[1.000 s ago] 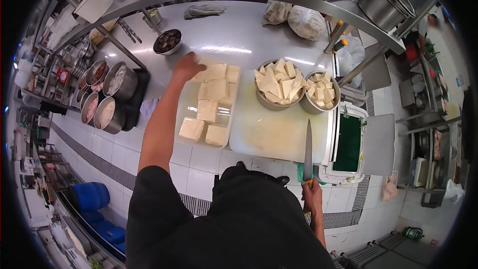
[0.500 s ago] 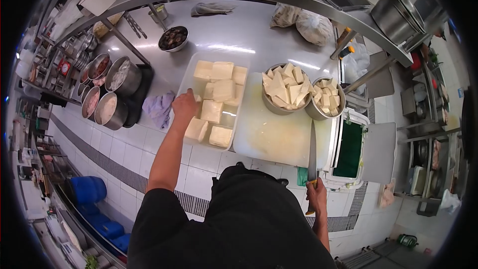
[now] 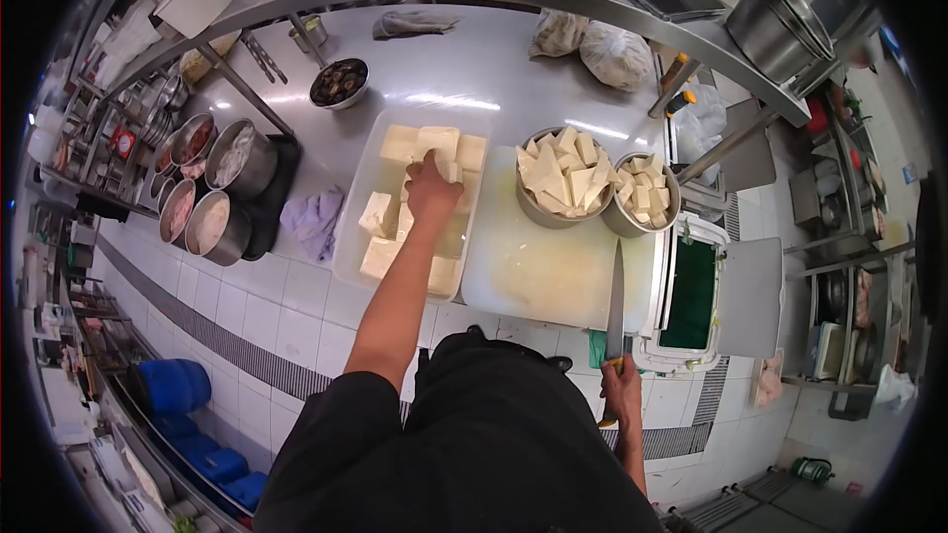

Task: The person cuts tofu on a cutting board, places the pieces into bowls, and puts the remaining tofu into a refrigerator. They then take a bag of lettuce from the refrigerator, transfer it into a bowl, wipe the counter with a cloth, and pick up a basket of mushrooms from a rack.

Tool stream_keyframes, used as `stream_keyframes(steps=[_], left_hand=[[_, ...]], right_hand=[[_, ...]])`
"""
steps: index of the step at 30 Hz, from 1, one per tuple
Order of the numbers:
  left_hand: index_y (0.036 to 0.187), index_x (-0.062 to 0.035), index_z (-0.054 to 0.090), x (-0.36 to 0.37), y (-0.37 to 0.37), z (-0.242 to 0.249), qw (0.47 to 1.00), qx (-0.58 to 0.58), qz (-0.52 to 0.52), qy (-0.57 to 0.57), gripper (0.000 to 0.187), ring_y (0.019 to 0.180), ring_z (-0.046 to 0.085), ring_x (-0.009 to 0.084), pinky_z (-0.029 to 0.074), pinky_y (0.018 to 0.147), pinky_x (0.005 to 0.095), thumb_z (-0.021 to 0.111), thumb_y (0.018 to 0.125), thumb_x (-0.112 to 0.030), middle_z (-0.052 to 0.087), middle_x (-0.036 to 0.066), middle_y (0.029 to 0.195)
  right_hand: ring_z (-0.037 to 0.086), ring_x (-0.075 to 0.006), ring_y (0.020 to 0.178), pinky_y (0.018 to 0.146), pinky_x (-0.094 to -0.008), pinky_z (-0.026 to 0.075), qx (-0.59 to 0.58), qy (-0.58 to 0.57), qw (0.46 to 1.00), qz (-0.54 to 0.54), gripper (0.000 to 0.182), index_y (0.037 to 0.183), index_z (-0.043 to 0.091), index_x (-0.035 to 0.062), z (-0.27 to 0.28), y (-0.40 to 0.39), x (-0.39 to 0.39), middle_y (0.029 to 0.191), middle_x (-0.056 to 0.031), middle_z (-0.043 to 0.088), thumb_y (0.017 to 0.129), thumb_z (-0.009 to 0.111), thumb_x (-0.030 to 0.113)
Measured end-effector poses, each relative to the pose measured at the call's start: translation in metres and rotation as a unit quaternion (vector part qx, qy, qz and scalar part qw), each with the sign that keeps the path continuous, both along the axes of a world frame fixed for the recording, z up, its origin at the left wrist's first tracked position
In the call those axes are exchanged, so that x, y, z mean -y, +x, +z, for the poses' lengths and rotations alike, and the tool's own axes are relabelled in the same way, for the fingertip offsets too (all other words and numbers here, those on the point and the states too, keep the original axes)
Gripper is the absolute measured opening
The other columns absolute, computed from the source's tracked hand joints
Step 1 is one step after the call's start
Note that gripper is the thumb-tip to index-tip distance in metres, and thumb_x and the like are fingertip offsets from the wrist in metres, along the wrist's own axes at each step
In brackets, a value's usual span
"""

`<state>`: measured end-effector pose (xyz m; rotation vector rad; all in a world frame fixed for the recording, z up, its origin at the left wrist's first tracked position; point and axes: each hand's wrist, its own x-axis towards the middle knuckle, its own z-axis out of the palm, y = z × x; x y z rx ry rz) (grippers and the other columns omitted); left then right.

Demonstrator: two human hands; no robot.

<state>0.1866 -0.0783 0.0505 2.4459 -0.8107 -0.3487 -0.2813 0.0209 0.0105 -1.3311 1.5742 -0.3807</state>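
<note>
My left hand [image 3: 434, 193] reaches into a translucent plastic tub [image 3: 348, 255] of tofu. Its fingers curl over a pale tofu block [image 3: 450, 172] near the middle, partly hidden by the hand. Around it sit several more blocks, among them a tilted tofu block [image 3: 376, 213] by the left wall. My right hand [image 3: 622, 391] is closed round the yellow handle of a long knife [image 3: 617, 301]. The blade points away from me, over the right side of a white cutting board [image 3: 538, 271] wet with yellowish liquid.
Two metal pots, a left pot [image 3: 563, 220] and a right pot [image 3: 644, 230], hold cut tofu behind the board. A green-lined bin [image 3: 691, 286] stands right. A purple cloth [image 3: 312, 224] lies left of the tub; a bowl of dark food [image 3: 341, 84] stands behind.
My left hand has moved right, from the tub's left side onto a block near the middle. The tilted block by the left wall now shows. My right hand keeps the knife nearly still.
</note>
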Motion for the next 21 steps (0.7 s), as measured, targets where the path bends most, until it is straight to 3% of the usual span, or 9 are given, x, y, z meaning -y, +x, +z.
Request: stream_keyframes(steps=[6, 9, 13, 17, 19, 20, 21], left_hand=[[0.136, -0.0142, 0.056, -0.03, -0.001, 0.004, 0.998, 0.046, -0.024, -0.031, 0.068, 0.12, 0.051, 0.042, 0.052, 0.092, 0.0495, 0.075, 0.071, -0.018, 0.042, 0.017, 0.14], [0.133, -0.0138, 0.058, -0.056, -0.012, 0.021, 0.992, 0.118, -0.028, -0.027, 0.066, 0.118, 0.051, 0.0424, 0.052, 0.092, 0.0499, 0.076, 0.07, -0.017, 0.042, 0.018, 0.138], [0.132, -0.0133, 0.058, -0.099, -0.003, 0.024, 0.993, 0.111, -0.012, -0.04, 0.066, 0.117, 0.051, 0.0419, 0.051, 0.093, 0.05, 0.077, 0.069, -0.016, 0.043, 0.018, 0.136], [0.133, -0.0127, 0.057, -0.118, 0.013, 0.005, 0.995, 0.08, -0.033, 0.053, 0.066, 0.121, 0.051, 0.0418, 0.048, 0.099, 0.0495, 0.078, 0.071, -0.02, 0.042, 0.018, 0.138], [0.131, -0.0116, 0.06, -0.12, 0.032, -0.005, 0.995, 0.045, -0.073, 0.043, 0.06, 0.127, 0.051, 0.0395, 0.047, 0.102, 0.0459, 0.079, 0.075, -0.024, 0.048, 0.023, 0.14], [0.125, -0.0097, 0.066, -0.12, 0.057, -0.031, 0.993, 0.055, -0.081, -0.068, 0.051, 0.124, 0.056, 0.0371, 0.049, 0.099, 0.043, 0.077, 0.081, -0.032, 0.058, 0.027, 0.132], [0.125, -0.0097, 0.066, -0.12, 0.068, -0.021, 0.993, 0.053, -0.079, -0.066, 0.051, 0.124, 0.056, 0.0371, 0.049, 0.099, 0.043, 0.077, 0.081, -0.032, 0.058, 0.027, 0.132]], right_hand=[[0.063, -0.021, 0.051, 0.048, -0.035, 0.051, -0.012, 0.003, 1.0, -0.003, 0.034, 0.107, 0.055, -0.0033, -0.006, 0.002, -0.002, 0.066, -0.0121, 0.062, 0.093, 0.064, 0.026], [0.063, -0.0211, 0.051, 0.048, -0.035, 0.05, -0.007, 0.005, 1.0, -0.006, 0.037, 0.11, 0.055, -0.0035, -0.009, 0.0, -0.003, 0.066, -0.0121, 0.062, 0.093, 0.064, 0.028], [0.063, -0.021, 0.051, 0.048, -0.0351, 0.05, -0.015, 0.014, 1.0, -0.009, 0.04, 0.115, 0.055, -0.0041, -0.007, 0.003, -0.004, 0.067, -0.0126, 0.063, 0.093, 0.064, 0.029], [0.062, -0.0207, 0.051, 0.049, -0.0352, 0.05, -0.02, 0.013, 1.0, -0.007, 0.044, 0.119, 0.054, -0.0055, -0.006, 0.007, -0.003, 0.068, -0.0132, 0.063, 0.094, 0.064, 0.029], [0.062, -0.0205, 0.052, 0.05, -0.0352, 0.05, -0.019, 0.008, 1.0, -0.01, 0.044, 0.118, 0.054, -0.0059, -0.002, 0.009, -0.003, 0.068, -0.0132, 0.063, 0.094, 0.064, 0.029], [0.062, -0.0203, 0.052, 0.05, -0.0351, 0.05, -0.019, 0.003, 1.0, -0.01, 0.044, 0.118, 0.054, -0.0063, -0.001, 0.01, -0.004, 0.068, -0.0131, 0.063, 0.094, 0.064, 0.029], [0.062, -0.0203, 0.052, 0.05, -0.0351, 0.05, -0.021, 0.005, 1.0, -0.008, 0.044, 0.118, 0.054, -0.0063, -0.001, 0.01, -0.005, 0.068, -0.0131, 0.063, 0.094, 0.064, 0.029]])
